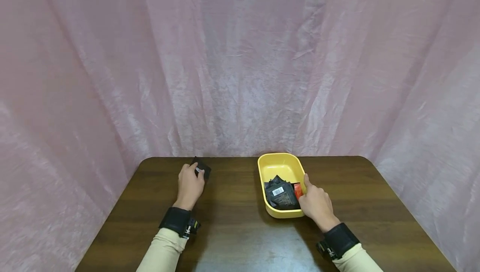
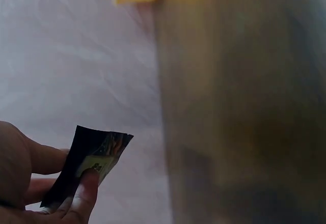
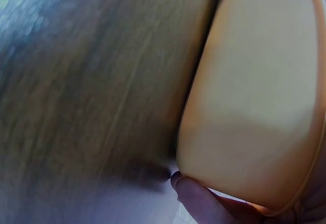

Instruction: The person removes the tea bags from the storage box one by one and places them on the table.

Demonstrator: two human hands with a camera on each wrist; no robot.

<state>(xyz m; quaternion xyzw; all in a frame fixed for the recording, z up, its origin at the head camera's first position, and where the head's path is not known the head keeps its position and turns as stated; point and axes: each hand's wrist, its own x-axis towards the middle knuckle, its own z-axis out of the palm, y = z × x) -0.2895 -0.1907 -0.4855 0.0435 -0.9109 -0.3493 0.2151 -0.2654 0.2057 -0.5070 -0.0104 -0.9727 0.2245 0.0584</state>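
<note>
My left hand (image 1: 191, 185) pinches a flat black packet (image 1: 203, 169) between thumb and fingers at the table's far left. In the left wrist view that packet (image 2: 97, 155) is slightly bent and carries a pale printed patch. At right of centre, a yellow plastic tub (image 1: 277, 213) holds several black packets (image 1: 282, 195), the top one with a white barcode label, and a red-orange packet (image 1: 298, 190) by its right wall. Gripping the tub's right wall is my right hand (image 1: 317, 202). Much of the right wrist view is the tub's outer side (image 3: 254, 96).
The dark brown wooden table (image 1: 236, 230) has rounded far corners. Pink curtain cloth (image 1: 243, 76) hangs close behind it and along both sides. Both wrists wear black straps, the left strap (image 1: 175, 220) and the right strap (image 1: 341, 240), each with a small device.
</note>
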